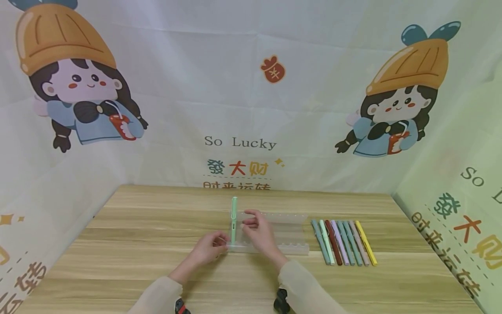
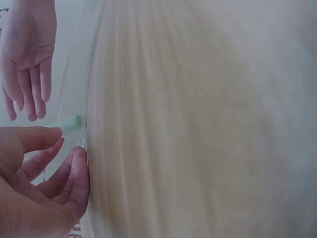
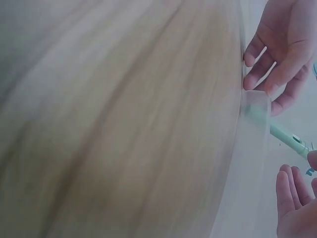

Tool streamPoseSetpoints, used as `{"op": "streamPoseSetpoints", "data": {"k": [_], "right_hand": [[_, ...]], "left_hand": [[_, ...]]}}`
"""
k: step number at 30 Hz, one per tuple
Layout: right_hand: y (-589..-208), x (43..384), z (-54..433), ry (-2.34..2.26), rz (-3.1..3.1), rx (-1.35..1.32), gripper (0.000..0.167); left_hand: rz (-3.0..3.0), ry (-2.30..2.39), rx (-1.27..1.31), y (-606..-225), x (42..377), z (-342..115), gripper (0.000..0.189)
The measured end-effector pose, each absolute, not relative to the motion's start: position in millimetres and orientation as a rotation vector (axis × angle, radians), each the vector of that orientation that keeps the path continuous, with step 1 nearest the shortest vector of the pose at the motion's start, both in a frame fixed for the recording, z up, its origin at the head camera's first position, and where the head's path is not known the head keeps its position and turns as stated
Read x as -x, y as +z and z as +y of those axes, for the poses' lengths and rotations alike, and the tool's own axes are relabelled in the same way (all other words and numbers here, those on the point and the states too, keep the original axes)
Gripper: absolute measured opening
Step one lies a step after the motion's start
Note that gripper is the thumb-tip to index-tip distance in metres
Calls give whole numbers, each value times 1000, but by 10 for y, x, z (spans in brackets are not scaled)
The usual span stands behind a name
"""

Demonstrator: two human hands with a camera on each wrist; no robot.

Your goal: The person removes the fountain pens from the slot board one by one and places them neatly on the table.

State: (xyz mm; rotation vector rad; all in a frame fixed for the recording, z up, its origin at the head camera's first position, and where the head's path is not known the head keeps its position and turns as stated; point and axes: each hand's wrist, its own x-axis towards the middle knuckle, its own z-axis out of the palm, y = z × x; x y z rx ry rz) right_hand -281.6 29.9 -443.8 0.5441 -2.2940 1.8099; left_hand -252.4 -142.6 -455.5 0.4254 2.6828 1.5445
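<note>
A clear plastic pen rack [image 1: 290, 249] with notched long sides lies on the table. One mint green pen [image 1: 234, 226] stands across its left end, its cap toward the back. My left hand [image 1: 211, 247] is at the rack's left end, fingers loosely bent and fingertips at the edge; the left wrist view shows a gap between thumb and fingers. Over the rack, just right of the pen, hovers my right hand [image 1: 259, 231], fingers relaxed and holding nothing. In the right wrist view the green pen [image 3: 287, 138] runs between both hands.
Right of the rack lies a row of several capped pens, among them a dark red pen [image 1: 333, 242], a lilac pen [image 1: 339, 242] and a yellow pen [image 1: 366, 243]. The wooden table [image 1: 117, 244] is bounded by a printed cloth [image 1: 188, 96] at the back and sides.
</note>
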Motion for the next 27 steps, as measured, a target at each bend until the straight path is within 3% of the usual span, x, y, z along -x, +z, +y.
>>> {"op": "streamPoseSetpoints", "data": {"k": [27], "right_hand": [[-4453,2894,67,1685,-2435,-469,48]], "left_hand": [[2660,1547,-432,-4560,2531,-1434,13]]}}
